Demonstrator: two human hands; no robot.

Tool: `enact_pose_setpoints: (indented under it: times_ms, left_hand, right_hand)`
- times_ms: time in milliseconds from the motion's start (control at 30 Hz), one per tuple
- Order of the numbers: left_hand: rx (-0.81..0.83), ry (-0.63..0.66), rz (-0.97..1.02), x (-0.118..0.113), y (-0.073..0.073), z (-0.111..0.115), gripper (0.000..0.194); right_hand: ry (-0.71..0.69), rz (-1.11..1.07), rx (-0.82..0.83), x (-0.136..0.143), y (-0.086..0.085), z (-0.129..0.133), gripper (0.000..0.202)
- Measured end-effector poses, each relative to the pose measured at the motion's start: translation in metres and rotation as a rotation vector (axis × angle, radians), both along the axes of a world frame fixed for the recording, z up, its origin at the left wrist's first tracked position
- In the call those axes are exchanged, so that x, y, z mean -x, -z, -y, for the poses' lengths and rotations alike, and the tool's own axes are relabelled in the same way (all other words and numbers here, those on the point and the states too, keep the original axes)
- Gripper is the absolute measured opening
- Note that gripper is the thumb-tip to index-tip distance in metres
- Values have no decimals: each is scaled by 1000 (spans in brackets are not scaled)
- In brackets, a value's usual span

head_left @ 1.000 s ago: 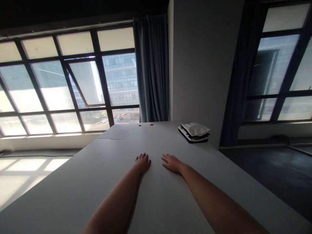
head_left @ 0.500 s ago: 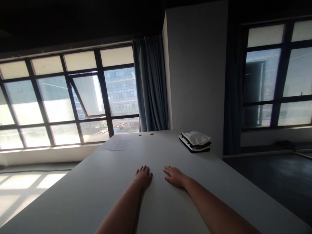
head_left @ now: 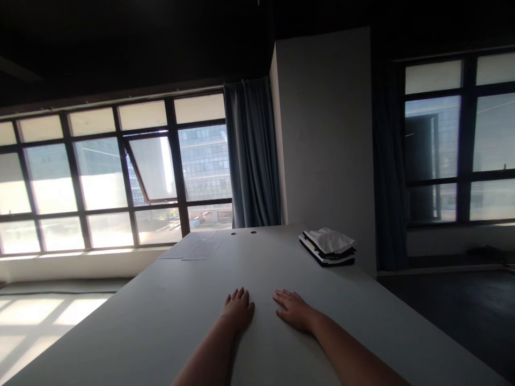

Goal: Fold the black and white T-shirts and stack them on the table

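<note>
My left hand lies palm down on the white table, its fingers stretched out and a little apart. To its right, across a short gap, my right hand rests flat on the same surface with fingers extended. Neither holds anything. Beyond my right hand, toward the table's right edge, is a stack of folded cloths in white and black, with a small yellow patch showing between layers. No hand touches the stack.
Sheets of paper lie at the far left of the table. Two small round holes are near its far edge. Behind stand a grey pillar, a blue curtain and windows, one pane tilted open.
The whole view has tipped slightly upward, so everything appears lower in the picture. Both hands stay flat in the same places on the table.
</note>
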State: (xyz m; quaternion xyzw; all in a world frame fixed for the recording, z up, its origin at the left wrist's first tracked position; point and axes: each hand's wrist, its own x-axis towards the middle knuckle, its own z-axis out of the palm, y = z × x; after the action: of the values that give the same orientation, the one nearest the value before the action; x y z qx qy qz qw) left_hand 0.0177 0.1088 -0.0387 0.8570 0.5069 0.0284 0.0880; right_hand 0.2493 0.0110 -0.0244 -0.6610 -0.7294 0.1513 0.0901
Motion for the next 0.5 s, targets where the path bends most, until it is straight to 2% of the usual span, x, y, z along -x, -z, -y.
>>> enact_pose_setpoints:
  times_ms: [500]
  left_hand:
    - [14,4,5,0,1,-1,76]
  right_hand:
    - [20,6,1,0,2,-2,76]
